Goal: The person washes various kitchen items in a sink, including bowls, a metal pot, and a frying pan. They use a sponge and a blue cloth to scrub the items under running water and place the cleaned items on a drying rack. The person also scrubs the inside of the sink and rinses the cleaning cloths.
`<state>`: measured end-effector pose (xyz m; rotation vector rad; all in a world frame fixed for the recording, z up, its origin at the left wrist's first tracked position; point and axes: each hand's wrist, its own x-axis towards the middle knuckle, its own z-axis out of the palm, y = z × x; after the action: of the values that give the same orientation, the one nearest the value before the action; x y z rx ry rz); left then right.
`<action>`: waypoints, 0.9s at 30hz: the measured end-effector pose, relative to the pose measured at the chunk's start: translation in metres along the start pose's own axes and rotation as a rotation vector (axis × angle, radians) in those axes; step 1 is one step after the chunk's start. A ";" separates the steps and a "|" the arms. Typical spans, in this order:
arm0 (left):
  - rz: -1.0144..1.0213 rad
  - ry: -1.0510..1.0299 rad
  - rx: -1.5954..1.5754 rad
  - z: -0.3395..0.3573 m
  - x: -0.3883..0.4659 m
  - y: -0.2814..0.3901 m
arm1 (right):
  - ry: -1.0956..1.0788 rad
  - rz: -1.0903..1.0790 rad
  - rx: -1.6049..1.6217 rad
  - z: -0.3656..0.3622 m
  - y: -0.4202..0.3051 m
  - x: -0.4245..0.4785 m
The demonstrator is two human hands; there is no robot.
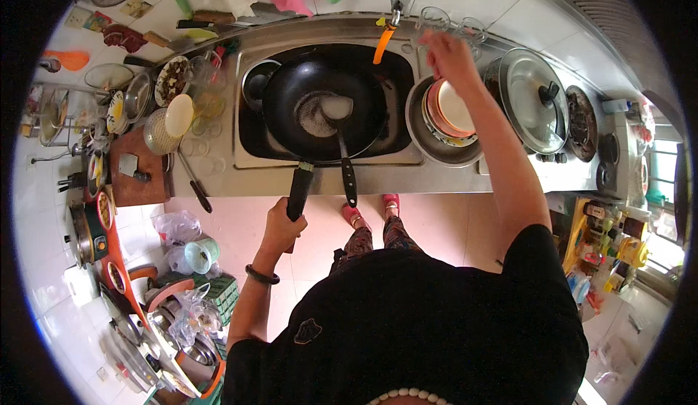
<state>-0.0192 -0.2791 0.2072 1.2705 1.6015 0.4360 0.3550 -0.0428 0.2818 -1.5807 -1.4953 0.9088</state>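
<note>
My left hand (282,228) grips the handle of a black wok (327,78), which sits over the sink (421,105). A ladle (343,127) with a black handle rests in the wok, its bowl in foamy, cloudy liquid. My right hand (450,58) is raised to the right of the faucet (396,12), near two drinking glasses (434,19); whether it touches anything is hard to tell. An orange hose (384,44) hangs from the faucet. Below that hand, stacked bowls (453,111) stand in a metal basin (431,151).
Right of the basin lies a large glass lid (531,99) on a pan at the stove. On the left are a cutting board (131,187) with a cleaver (128,164), a colander (159,132), plates and several glasses. A dark pot (256,84) sits at the sink's left end.
</note>
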 end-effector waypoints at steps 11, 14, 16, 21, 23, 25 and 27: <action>0.052 -0.072 0.027 0.000 0.023 0.014 | 0.087 -0.124 -0.824 0.024 0.009 0.086; 0.079 -0.070 0.018 0.002 0.029 0.012 | 0.102 -0.223 -0.964 0.034 0.014 0.090; 0.074 -0.069 0.011 0.003 0.031 0.014 | 0.078 -0.334 -1.079 0.032 0.009 0.085; 0.072 -0.095 -0.001 0.006 0.032 0.007 | 0.093 -0.275 -1.129 0.010 0.033 0.104; 0.068 -0.108 -0.023 0.007 0.030 0.005 | 0.110 -0.288 -1.082 0.005 0.037 0.109; 0.065 -0.107 -0.024 0.009 0.030 0.005 | 0.145 -0.331 -1.111 0.001 0.045 0.120; 0.060 -0.105 -0.022 0.010 0.029 0.006 | 0.149 -0.327 -1.103 -0.005 0.046 0.123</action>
<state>-0.0062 -0.2540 0.1939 1.3066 1.4701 0.4165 0.3875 0.0786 0.2438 -1.9350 -2.2103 -0.3261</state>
